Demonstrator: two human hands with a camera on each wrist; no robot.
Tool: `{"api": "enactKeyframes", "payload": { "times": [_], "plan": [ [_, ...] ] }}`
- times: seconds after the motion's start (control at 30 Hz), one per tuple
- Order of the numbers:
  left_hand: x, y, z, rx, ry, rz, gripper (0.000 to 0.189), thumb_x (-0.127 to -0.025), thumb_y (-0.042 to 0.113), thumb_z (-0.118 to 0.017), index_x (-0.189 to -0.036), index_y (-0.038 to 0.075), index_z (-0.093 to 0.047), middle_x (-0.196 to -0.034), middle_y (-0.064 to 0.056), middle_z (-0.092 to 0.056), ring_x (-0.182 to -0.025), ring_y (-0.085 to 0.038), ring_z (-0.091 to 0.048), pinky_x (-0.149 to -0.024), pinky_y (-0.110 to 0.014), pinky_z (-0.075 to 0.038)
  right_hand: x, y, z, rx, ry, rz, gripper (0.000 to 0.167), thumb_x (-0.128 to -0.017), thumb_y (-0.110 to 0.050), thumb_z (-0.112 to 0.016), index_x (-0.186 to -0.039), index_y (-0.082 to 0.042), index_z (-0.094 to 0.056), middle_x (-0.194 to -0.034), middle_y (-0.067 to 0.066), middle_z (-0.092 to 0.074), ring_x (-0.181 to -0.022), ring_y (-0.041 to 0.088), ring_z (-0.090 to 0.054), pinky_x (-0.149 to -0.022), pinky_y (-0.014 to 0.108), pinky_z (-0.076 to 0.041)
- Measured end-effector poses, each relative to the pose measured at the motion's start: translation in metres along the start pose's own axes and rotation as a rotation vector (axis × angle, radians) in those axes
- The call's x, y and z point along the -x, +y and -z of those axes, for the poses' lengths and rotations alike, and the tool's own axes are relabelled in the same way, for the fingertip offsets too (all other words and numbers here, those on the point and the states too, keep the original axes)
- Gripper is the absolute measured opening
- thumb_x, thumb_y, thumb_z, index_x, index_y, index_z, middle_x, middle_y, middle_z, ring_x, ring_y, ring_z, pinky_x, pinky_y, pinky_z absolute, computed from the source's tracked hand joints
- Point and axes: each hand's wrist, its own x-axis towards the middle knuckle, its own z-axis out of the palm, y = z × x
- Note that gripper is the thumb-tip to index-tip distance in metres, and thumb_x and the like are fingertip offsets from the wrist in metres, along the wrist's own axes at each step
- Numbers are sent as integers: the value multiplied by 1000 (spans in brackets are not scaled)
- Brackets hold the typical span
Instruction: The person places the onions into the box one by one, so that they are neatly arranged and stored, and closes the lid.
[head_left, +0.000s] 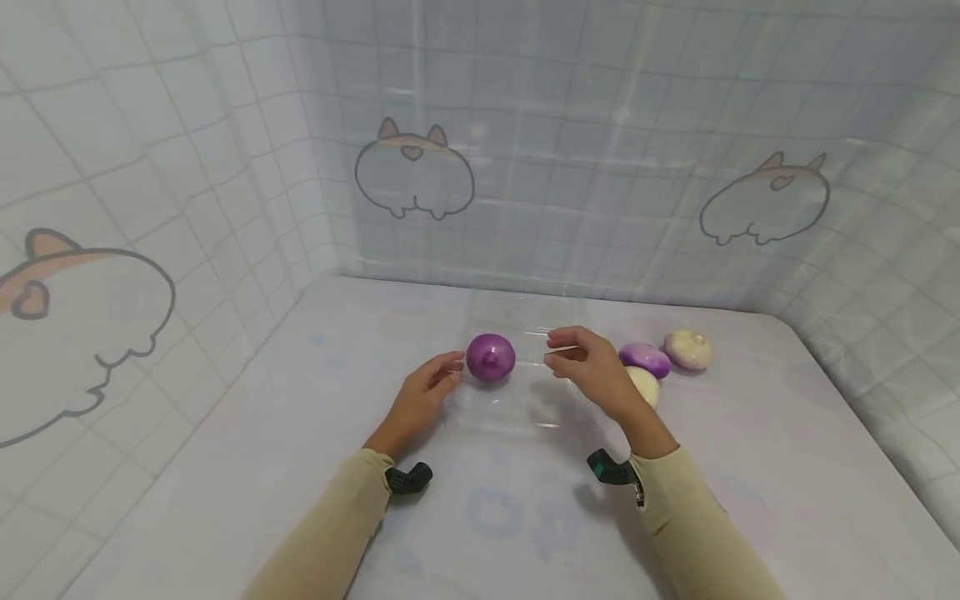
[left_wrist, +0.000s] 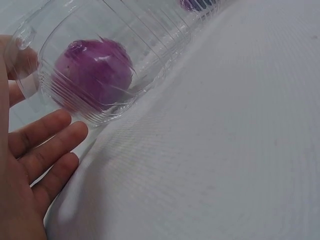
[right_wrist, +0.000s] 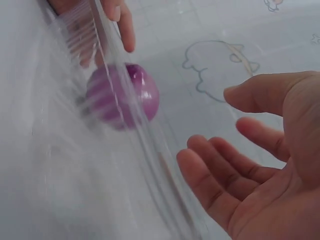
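A purple onion (head_left: 491,358) sits at the left end of a clear plastic container (head_left: 517,408), seen through its ribbed wall in both wrist views. My left hand (head_left: 429,390) is beside that end, fingers loosely extended. In the left wrist view its thumb side shows through the clear rim (left_wrist: 22,45), while the other fingers (left_wrist: 52,145) lie straight near the wall; whether they touch it I cannot tell. My right hand (head_left: 592,367) hovers at the container's right side with nothing in it, its fingers (right_wrist: 210,185) spread and slightly bent, apart from the plastic.
Right of my right hand lie a purple-and-white onion (head_left: 647,360), a pale onion (head_left: 688,350) and another pale one (head_left: 645,383) partly hidden by the hand. A pale cloth (head_left: 480,533) covers the table. Tile-patterned curtains (head_left: 570,192) enclose the back and sides.
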Motion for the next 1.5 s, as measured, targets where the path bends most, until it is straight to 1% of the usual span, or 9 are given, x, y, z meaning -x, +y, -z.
{"api": "enactKeyframes", "payload": {
  "times": [0.1,0.27,0.43,0.67,0.8,0.9,1.1,1.3,1.5],
  "plan": [
    [1,2,0,-1,0,2,36,-103,33,-55,-139,34,-56,-130,5,-61,-120,-16,-56,-104,-47,-44,6,2,10,-9,7,10,43,-94,-18,-72,-131,-3,-58,-127,17,-62,-106,35,-66,-86,31,-56],
    [1,4,0,4,13,-8,36,-103,30,-55,-139,34,-57,-129,5,-62,-118,-16,-57,-103,-47,-45,14,6,28,1,55,36,40,-94,-14,-72,-128,2,-60,-123,20,-63,-104,38,-66,-82,28,-57],
    [1,7,-1,10,5,3,36,-103,31,-55,-139,34,-56,-130,6,-61,-119,-16,-56,-104,-47,-45,23,11,43,16,103,41,34,-92,-11,-72,-122,3,-63,-117,18,-65,-99,30,-69,-78,28,-58],
    [1,8,-1,8,10,2,36,-103,29,-55,-139,33,-57,-131,5,-62,-120,-16,-56,-105,-47,-44,34,15,60,12,107,45,33,-93,-12,-71,-122,3,-63,-117,17,-64,-98,18,-68,-79,29,-58],
    [3,9,-1,12,7,7,37,-103,29,-55,-140,31,-56,-132,2,-62,-121,-18,-56,-105,-48,-43,42,14,71,29,98,31,35,-94,-17,-71,-123,1,-63,-121,20,-62,-100,20,-67,-80,29,-58],
    [3,10,-1,19,3,6,38,-103,29,-55,-141,30,-56,-133,1,-61,-122,-19,-55,-105,-48,-43,47,15,79,51,116,28,36,-95,-18,-72,-124,1,-63,-121,21,-63,-100,21,-67,-80,28,-57],
    [2,10,-2,13,9,16,37,-103,30,-55,-140,32,-56,-132,4,-61,-122,-17,-55,-105,-46,-44,53,19,91,95,180,70,34,-96,-20,-70,-121,2,-65,-119,14,-65,-99,14,-65,-79,22,-55],
    [0,11,-2,11,15,14,36,-103,28,-54,-139,33,-56,-131,5,-62,-121,-16,-55,-104,-46,-44,57,23,103,100,217,60,36,-97,-22,-69,-122,2,-64,-119,18,-63,-89,18,-68,-77,23,-57],
    [1,11,-1,17,4,20,36,-103,29,-55,-139,31,-57,-132,2,-62,-120,-17,-56,-103,-46,-45,61,34,112,117,234,28,39,-98,-23,-67,-125,5,-61,-118,17,-61,-92,22,-68,-77,24,-57]
  ]
}}
